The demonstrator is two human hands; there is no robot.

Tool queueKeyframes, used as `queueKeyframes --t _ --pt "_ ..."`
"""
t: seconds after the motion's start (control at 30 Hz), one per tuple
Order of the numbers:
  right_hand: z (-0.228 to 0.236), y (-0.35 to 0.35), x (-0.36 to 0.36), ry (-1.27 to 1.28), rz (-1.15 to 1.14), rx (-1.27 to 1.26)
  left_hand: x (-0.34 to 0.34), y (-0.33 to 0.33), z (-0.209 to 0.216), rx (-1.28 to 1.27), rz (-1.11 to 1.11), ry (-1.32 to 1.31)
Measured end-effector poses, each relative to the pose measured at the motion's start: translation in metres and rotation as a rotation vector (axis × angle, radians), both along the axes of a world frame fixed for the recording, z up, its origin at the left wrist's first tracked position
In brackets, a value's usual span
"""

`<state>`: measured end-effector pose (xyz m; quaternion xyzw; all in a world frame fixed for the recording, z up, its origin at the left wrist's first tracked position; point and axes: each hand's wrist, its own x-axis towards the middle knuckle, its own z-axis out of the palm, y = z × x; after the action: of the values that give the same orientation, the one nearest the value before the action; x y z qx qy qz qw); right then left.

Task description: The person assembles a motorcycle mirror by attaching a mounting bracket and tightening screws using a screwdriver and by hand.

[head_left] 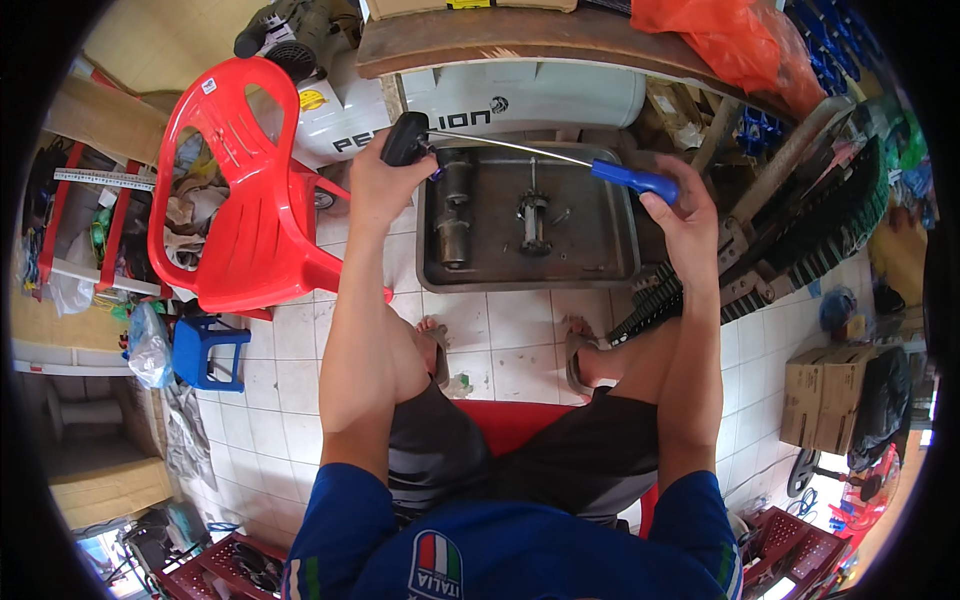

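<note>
My left hand (387, 185) is closed around a black rounded part (405, 138), held up above the far left corner of a dark metal tray (428, 262). A screwdriver with a blue handle (638, 180) is gripped in my right hand (687, 218), over the tray's right side. Its long thin shaft points left, and the tip meets or passes behind the black part; I cannot tell which. In the tray lie dark metal cylinders (454, 238) at the left and a toothed metal part (535, 222) in the middle, with small loose pieces beside it.
A red plastic chair (250, 235) stands left, near a small blue stool (209, 355). Behind the tray, a pale tank (570, 95) lies under a wooden bench (520, 45). Long ribbed black pieces (800, 265) lean at the right. Cardboard boxes (825, 395) sit farther right.
</note>
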<state>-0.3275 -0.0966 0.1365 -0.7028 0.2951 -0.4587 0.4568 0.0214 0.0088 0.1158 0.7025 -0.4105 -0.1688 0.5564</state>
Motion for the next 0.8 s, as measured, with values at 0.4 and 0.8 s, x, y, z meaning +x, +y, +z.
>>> queueKeyframes --t 0.4,0.8 --pt "-0.001 0.011 0.019 -0.042 -0.264 0.393 -0.025 -0.007 -0.002 -0.187 0.098 -0.132" --pt "-0.020 -0.010 0.013 -0.226 -0.098 0.309 -0.022 -0.007 -0.003 -0.123 0.144 -0.187"
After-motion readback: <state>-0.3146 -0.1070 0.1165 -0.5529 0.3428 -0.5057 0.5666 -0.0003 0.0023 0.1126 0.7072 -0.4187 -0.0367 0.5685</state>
